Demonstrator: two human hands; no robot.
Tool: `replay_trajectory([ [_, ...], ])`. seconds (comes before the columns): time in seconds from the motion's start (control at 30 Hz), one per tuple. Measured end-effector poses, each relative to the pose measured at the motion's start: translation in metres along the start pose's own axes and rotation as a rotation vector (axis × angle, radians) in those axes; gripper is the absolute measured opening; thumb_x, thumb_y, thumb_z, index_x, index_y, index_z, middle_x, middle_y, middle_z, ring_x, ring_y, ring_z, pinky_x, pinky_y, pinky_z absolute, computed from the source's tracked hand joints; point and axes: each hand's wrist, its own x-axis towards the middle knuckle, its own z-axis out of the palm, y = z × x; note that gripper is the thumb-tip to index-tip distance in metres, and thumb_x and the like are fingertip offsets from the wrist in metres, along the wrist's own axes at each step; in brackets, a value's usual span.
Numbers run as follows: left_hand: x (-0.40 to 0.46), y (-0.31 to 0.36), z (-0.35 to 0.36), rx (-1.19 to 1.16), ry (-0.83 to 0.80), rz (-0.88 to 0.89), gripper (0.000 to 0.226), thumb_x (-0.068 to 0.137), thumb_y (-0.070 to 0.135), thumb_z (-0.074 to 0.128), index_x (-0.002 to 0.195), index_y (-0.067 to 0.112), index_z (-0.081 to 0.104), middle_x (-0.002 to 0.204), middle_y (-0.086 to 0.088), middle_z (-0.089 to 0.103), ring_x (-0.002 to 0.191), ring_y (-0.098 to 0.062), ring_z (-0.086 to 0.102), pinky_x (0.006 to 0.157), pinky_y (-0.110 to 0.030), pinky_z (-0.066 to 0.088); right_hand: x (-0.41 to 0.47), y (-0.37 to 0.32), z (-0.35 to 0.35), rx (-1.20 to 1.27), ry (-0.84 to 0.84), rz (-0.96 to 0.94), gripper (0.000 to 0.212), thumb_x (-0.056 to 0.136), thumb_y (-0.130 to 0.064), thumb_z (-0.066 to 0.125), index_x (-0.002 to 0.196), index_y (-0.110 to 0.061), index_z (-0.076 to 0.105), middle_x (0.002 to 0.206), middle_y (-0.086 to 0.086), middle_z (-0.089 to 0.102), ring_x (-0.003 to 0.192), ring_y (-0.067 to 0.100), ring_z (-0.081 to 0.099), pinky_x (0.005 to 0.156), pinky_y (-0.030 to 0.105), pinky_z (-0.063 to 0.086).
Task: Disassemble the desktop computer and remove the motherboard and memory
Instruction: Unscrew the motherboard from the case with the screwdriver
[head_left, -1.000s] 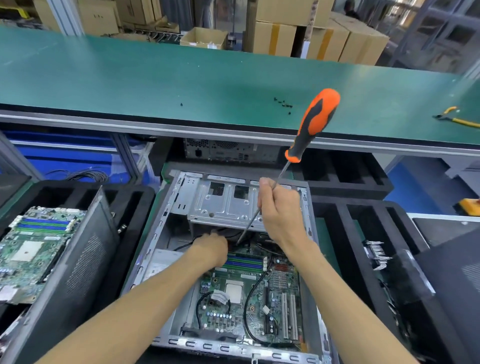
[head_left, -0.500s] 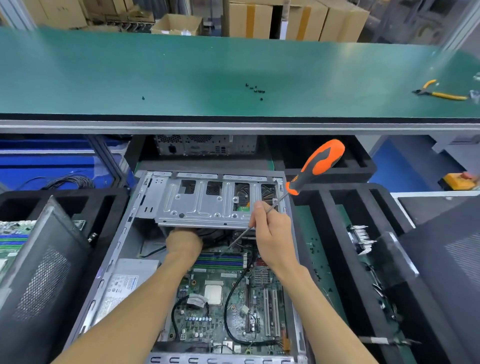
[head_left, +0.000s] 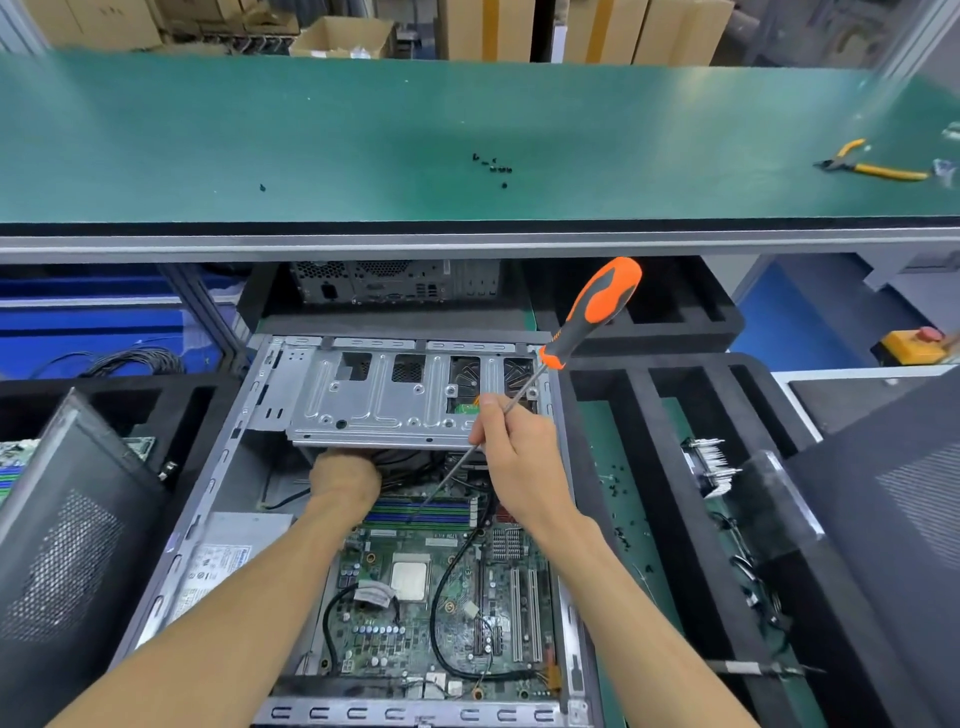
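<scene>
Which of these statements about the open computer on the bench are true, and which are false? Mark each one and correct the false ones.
1. The right hand holds the screwdriver by its metal shaft. True.
2. The screwdriver handle is blue. False: it is orange and black.
3. The motherboard still lies inside the case. True.
4. The left hand rests on the green bench top. False: it reaches in under the metal drive cage.
5. Yellow-handled pliers lie on the bench top. True.
</scene>
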Motion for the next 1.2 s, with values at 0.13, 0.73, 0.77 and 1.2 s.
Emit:
replay_trajectory([
  [0.13,-0.016,0.009,-0.003,0.159,-0.023,0.091,0.023,0.092,0.01,0.053,0.104,0.015,0.071,0.113,-0.005,0.07,0.108,-0.024,0.064,0.087,-0.03,0.047,-0.001,-0.003,-0.01,-0.006,0.029,0.0,0.047,0.105,-0.042,0.038,0.063,-0.026,0.053,0.045,-0.007,0.037,0.041,0.01,0.03,0.043,0.034,0.025],
  [0.73,-0.125,0.108,-0.105,-1.252,-0.342,0.594,0.008,0.091,0.005,0.067,0.091,0.006,0.075,0.079,-0.011,0.074,0.068,-0.017,0.07,0.063,-0.023,0.057,-0.026,-0.038,-0.127,0.071,0.507,-0.052,0.059,0.104,-0.039,0.038,0.052,-0.012,0.034,0.052,0.025,0.031,0.049,0.038,0.028,0.046,0.044,0.024],
  [0.77,-0.127,0.129,-0.102,-1.168,-0.319,0.659,0.009,0.091,0.003,0.066,0.089,0.007,0.075,0.076,-0.01,0.074,0.066,-0.017,0.07,0.062,-0.025,0.058,-0.033,-0.036,-0.137,0.059,0.547,-0.04,0.059,0.104,-0.039,0.038,0.052,-0.011,0.034,0.052,0.025,0.031,0.049,0.037,0.028,0.047,0.045,0.024],
  [1.2,-0.128,0.26,-0.024,-0.247,-0.259,0.905,0.033,0.082,-0.003,0.055,0.103,0.012,0.075,0.099,-0.007,0.074,0.084,-0.02,0.071,0.077,-0.029,0.057,-0.118,0.019,-0.201,-0.004,0.839,0.199,0.059,0.104,-0.04,0.039,0.054,-0.007,0.038,0.048,0.003,0.036,0.048,0.018,0.035,0.051,0.032,0.031],
])
